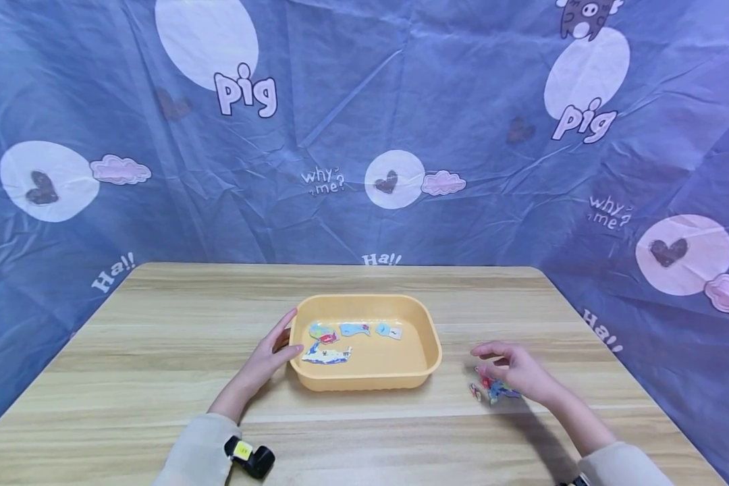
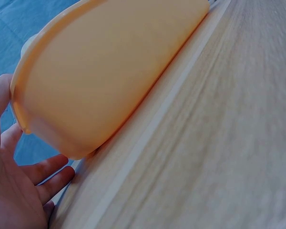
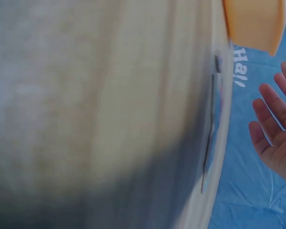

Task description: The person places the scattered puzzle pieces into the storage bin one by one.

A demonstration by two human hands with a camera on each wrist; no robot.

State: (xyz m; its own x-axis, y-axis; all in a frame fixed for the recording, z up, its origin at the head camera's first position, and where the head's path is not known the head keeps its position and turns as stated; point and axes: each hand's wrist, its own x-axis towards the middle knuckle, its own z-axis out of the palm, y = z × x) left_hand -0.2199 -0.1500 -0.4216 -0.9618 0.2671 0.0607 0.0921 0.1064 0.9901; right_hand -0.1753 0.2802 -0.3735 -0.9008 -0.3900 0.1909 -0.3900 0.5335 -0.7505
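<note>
**Partial filling of a tray**

Several cutouts are laid flat in the tray, mostly in its left half; a small pile is left on the surface, to the tray's right. The work is judged to be partway, the pile being what remains. The tray's left end is gripped at the rim by thumb and forefinger of the left hand, the other fingers extended outside. The right hand is held over the pile, fingers parted and loosely bent, nothing visibly grasped.
</note>
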